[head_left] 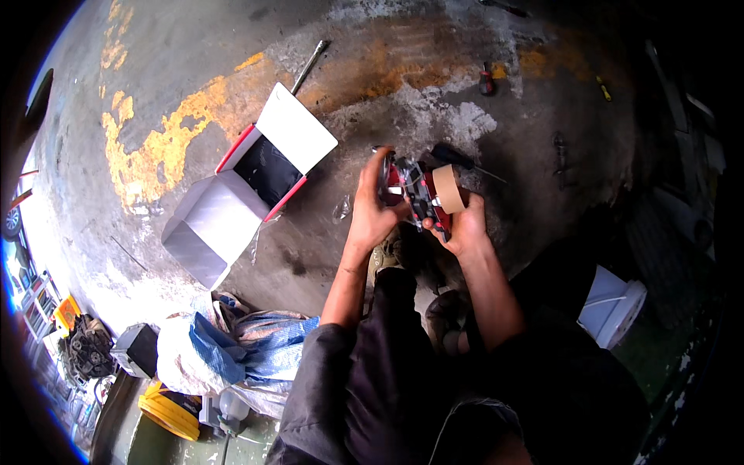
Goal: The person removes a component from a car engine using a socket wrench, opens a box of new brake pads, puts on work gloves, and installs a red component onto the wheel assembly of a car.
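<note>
Between my two hands is a bundle of red and black parts [418, 194], with some clear plastic at its left end; its exact kind I cannot make out. A tan, curved piece [447, 190], like a cardboard ring or tape roll, sits at its right side. My left hand [373, 205] curls its thumb and fingers round the left end. My right hand [468, 225] grips the lower right side, below the tan piece. An opened white and red box [283, 194] stands on the floor to the left, a black packet [267, 172] inside.
Just beyond my hands lies a black-handled screwdriver [453, 156]. Farther off are a stubby red and black screwdriver [486, 80], a small yellow tool [603, 88] and a long metal bar [311, 65]. Sacks [232, 353] and a yellow bucket [169, 412] are lower left; a white bucket [611, 307] lower right.
</note>
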`<state>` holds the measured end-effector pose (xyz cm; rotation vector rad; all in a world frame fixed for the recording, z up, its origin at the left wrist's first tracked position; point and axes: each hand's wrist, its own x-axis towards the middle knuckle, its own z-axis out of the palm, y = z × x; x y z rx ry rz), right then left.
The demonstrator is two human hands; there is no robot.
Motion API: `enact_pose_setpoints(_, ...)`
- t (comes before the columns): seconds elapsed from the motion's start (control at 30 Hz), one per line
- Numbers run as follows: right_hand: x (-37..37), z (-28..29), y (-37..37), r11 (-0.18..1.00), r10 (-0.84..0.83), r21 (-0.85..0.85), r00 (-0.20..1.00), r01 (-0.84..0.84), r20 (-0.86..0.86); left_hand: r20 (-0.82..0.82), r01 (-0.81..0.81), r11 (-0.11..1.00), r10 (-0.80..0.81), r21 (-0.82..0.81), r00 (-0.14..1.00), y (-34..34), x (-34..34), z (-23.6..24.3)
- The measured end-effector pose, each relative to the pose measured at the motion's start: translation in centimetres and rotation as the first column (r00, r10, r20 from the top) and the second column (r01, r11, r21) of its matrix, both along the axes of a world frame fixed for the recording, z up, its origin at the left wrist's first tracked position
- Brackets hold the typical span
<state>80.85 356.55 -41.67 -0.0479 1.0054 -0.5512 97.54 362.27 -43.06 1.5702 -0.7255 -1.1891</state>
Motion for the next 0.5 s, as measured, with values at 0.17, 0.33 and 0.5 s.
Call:
enact_pose_setpoints(0.17, 1.4, 1.9, -1.6, 0.966, 0.103, -0.215, 0.976, -0.144, -0.190, -0.169, -0.011, 0.997, -0.001, -0.071, 0.986, 0.4, -0.2, -3.4)
enact_pose_setpoints(0.33, 0.4, 1.9, -3.8, 0.858, 0.224, -0.349, 0.887, -0.376, -0.405, 0.066, -0.136, 0.975, 0.149, -0.179, 0.987, -1.0, 0.0, -2.7)
enact_pose_setpoints(0.5, -1.6, 0.9, -6.5, 0.710, 0.586, -0.301, 0.771, -0.636, -0.248, -0.038, -0.258, 0.964, 0.256, -0.067, 0.966, -3.0, -0.4, -4.4)
